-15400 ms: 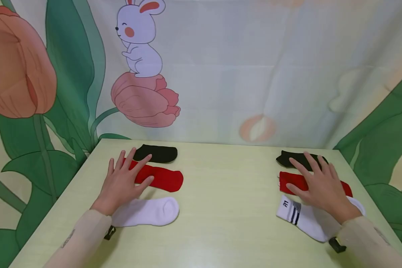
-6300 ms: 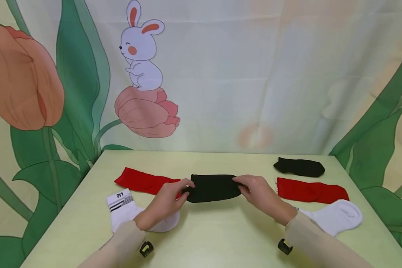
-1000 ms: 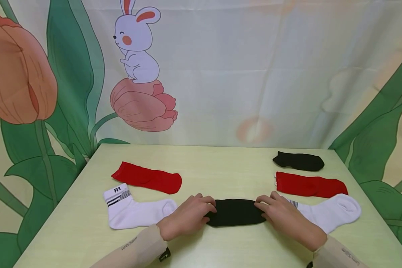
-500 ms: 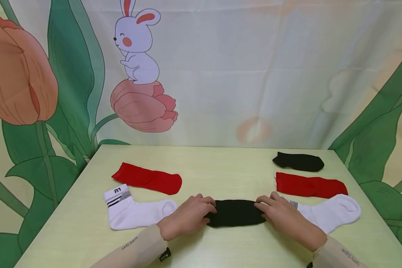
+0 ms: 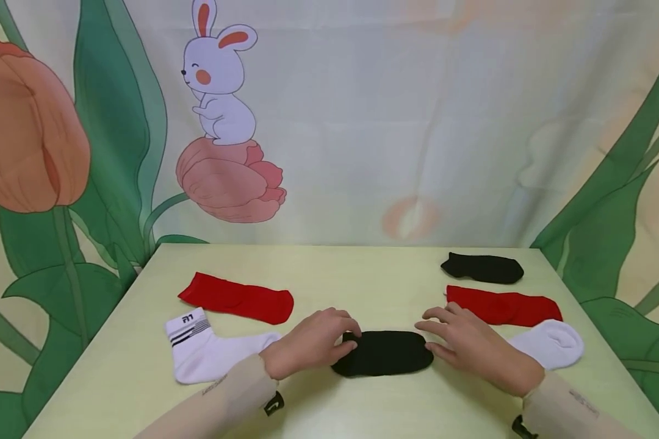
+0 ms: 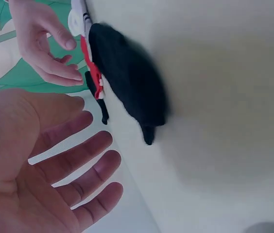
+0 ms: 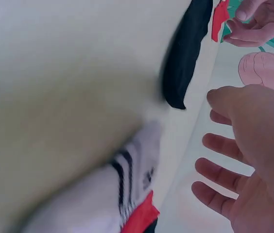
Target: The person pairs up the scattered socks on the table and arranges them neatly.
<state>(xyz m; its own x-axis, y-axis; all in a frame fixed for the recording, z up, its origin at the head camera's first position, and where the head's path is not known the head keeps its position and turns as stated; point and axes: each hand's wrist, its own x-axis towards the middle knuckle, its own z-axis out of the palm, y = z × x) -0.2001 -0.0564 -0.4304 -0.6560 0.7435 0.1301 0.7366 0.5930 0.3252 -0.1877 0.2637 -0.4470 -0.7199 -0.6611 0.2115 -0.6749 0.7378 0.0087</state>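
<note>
A black sock (image 5: pixel 387 353) lies flat in the front middle of the table. My left hand (image 5: pixel 310 346) hovers at its left end, fingertips just over the edge. On the other side, my right hand (image 5: pixel 475 347) is beside the right end. In the left wrist view the left hand (image 6: pixel 44 160) has its fingers extended and holds nothing, with the black sock (image 6: pixel 127 73) beyond it. The right wrist view has the right hand (image 7: pixel 253 155) likewise relaxed, fingers spread, away from the black sock (image 7: pixel 188 53).
On the left lie a red sock (image 5: pixel 238 297) and a white striped sock (image 5: pixel 198 353). To the right are another black sock (image 5: pixel 483 268), a red one (image 5: pixel 518 309) and a white one (image 5: pixel 551 344), partly covered by my right hand. A printed curtain (image 5: pixel 329 122) hangs behind the table.
The black sock went from the back left, through both hands' grip, down to the front middle. Within the last half second both hands have loosened and lifted off its ends.
</note>
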